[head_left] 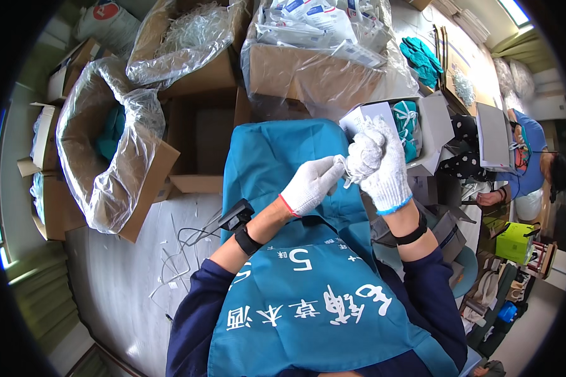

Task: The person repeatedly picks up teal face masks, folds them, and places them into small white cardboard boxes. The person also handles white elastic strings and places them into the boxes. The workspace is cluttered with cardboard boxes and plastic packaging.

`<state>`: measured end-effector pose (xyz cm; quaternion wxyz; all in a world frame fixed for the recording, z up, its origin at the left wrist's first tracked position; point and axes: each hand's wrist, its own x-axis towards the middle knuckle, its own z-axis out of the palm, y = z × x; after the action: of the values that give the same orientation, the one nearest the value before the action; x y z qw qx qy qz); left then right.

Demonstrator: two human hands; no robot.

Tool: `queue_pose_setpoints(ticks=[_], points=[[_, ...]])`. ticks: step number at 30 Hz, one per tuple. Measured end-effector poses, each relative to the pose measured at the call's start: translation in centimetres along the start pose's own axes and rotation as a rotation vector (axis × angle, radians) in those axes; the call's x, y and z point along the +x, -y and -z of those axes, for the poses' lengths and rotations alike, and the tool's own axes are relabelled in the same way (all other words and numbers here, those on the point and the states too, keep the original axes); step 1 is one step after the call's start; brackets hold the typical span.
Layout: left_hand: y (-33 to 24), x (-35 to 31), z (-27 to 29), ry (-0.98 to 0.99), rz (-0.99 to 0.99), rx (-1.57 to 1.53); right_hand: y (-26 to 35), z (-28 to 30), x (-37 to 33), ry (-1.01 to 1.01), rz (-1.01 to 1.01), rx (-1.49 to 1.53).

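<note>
at the left, stacked brown cardboard cartons point(63, 204) run toward the dark rim, their contents hard to make out. next stands a brown carton lined with crinkled clear plastic point(146, 188); teal cloth point(112, 133) lies deep inside, partly hidden by the liner. behind it, a carton of clear shredded filler point(195, 38) is cut by the upper edge, as is a plastic-draped carton of white-and-blue packets point(321, 22).

the left hand point(311, 185), in a white knitted glove with a red cuff edge, has thumb and fingers drawn together, pinching what seems to be a white strand; the fingertips cover most of it. just beside, above the wearer's teal apron with white lettering point(289, 144), a bunched, knobbly white bundle point(362, 152) sits in the right hand point(390, 173), whose white knitted glove has a blue cuff edge. those fingers curl around the bundle, hiding part of it.

beyond, an open white box point(435, 122) bears a teal cloth bundle tied with white cord point(407, 129). at the far right a co-worker in blue point(528, 151) is warped by the lens.

below, white scraps dot the pale grey wood-grain floor point(116, 270). a green curtain point(44, 295) hangs at the left; a lime-green bag point(516, 242) stands at the right.
</note>
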<state>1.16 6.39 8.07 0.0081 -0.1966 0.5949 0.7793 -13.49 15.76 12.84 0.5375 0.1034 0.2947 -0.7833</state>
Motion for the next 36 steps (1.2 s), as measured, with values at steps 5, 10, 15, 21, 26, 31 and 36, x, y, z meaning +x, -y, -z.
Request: queue_pose_setpoints(ticks=[5,10,15,21,26,31,36], points=[[0.1,0.0,-1.0,-0.004,0.012,0.035,0.0,0.5,-0.3,0.019,0.146,-0.106],[-0.1,-0.3,-0.8,0.115,-0.006,0.096,0.2,1.5,-0.1,-0.002,0.152,-0.110],[-0.9,-0.5,-1.0,0.216,-0.020,0.057,-0.1,1.9,0.0,-0.032,0.175,-0.160],[-0.5,0.0,-1.6,0.246,0.022,0.022,-0.6,2.0,-0.5,-0.109,0.311,-0.292],[-0.1,-0.5,-1.4,0.291,-0.003,0.204,0.2,3.6,-0.2,-0.129,0.538,-0.681],[-2.1,-2.4,0.2,0.212,-0.044,0.387,-0.5,2.7,-1.8,0.245,0.299,-0.680],[-2.5,-4.7,2.8,0.270,-0.040,0.515,-1.4,-0.2,-5.1,0.637,0.337,-1.977]])
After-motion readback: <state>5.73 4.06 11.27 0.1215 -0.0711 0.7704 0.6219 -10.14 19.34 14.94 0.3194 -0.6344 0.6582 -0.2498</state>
